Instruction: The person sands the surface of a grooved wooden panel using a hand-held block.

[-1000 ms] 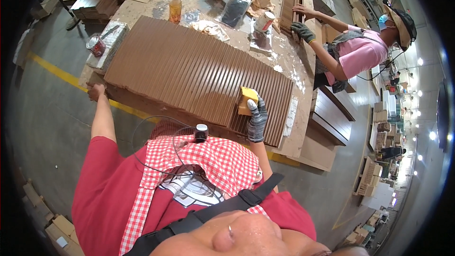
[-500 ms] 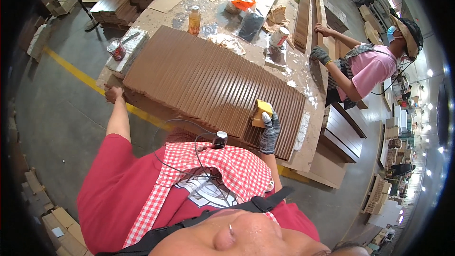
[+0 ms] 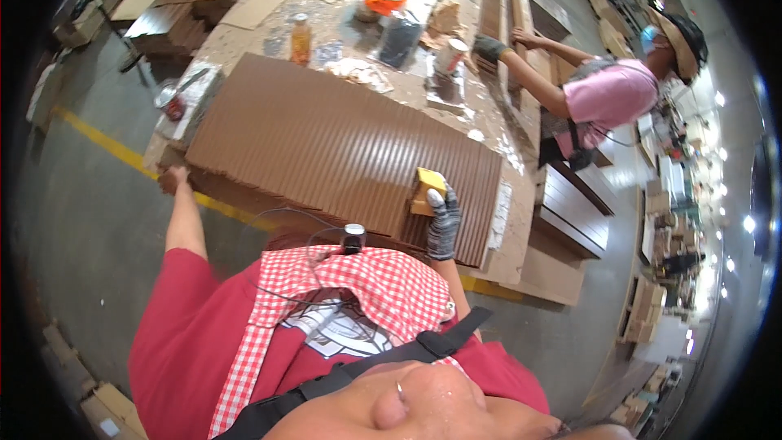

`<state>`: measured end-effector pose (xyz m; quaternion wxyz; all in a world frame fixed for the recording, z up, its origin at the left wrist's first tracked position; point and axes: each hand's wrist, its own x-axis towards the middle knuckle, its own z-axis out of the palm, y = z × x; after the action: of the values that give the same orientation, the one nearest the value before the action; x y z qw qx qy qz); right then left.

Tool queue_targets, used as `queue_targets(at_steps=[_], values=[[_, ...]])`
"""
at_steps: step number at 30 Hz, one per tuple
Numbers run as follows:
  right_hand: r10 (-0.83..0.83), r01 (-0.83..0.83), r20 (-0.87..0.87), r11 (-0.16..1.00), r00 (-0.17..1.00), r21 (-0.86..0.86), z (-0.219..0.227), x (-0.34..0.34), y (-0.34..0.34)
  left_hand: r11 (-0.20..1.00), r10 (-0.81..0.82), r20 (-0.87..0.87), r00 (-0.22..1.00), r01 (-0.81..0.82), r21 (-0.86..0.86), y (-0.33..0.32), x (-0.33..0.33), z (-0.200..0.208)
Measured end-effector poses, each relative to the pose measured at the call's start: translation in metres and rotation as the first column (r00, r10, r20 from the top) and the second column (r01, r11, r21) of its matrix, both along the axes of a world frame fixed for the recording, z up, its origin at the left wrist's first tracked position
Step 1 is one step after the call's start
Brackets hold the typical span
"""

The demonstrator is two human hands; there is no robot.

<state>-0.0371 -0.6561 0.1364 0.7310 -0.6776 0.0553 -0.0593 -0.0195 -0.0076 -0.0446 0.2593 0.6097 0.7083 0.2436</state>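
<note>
Right now, your right hand [image 3: 443, 222], in a grey striped glove, is closed round a yellow block [image 3: 430, 189], thumb against its near side, fingers wrapping the right. Block sits over the brown ribbed strips [image 3: 342, 134], toward their right end, close to your edge of the bench. Strips lie side by side in one broad panel, with more brown layers visible below along your side; light catches the ridges at mid-panel

Your left hand [image 3: 173, 179], bare, is stretched out to the bench's near left corner, beside the panel's left end; whether it grips or merely rests there, you cannot tell from this view

Bench [image 3: 521, 224] is spattered with white. Left end: red can [image 3: 170, 103] next to a pale wrapped block [image 3: 198, 96]. Beyond the panel: amber bottle [image 3: 300, 42] standing upright, crumpled cloth [image 3: 360, 75], dark plastic bag [image 3: 399, 41], orange wrap [image 3: 384, 2], white can [image 3: 450, 57]

Across to your right, a co-worker [image 3: 611, 94] in pink, masked and hatted, has both hands at long brown boards [image 3: 493, 8], one gloved; their grip is unclear. Yellow line [image 3: 106, 143] crosses the floor to your left, passing under the bench corner
</note>
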Motion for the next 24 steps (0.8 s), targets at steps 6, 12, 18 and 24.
queue_targets(at_steps=[6, 12, 18, 24], values=[[-0.055, 0.055, 0.019, 0.998, 0.998, -0.026, -0.010, -0.001, -0.003, 0.946, -0.310, -0.279, 0.909, 0.266, -0.184, -0.017, 0.010, 0.012], [0.013, -0.015, 0.023, 0.996, 1.000, 0.089, -0.001, 0.003, 0.003, 0.991, -0.093, -0.096, 0.991, 0.083, -0.109, 0.015, -0.004, 0.005], [-0.015, 0.015, 0.010, 1.000, 1.000, 0.008, 0.000, 0.000, -0.001, 0.990, -0.096, -0.084, 0.992, 0.087, -0.107, -0.008, 0.012, 0.014], [0.001, -0.003, 0.032, 0.997, 0.999, 0.077, 0.006, -0.001, 0.009, 0.967, -0.242, -0.322, 0.915, 0.201, -0.154, 0.041, -0.007, 0.003]])
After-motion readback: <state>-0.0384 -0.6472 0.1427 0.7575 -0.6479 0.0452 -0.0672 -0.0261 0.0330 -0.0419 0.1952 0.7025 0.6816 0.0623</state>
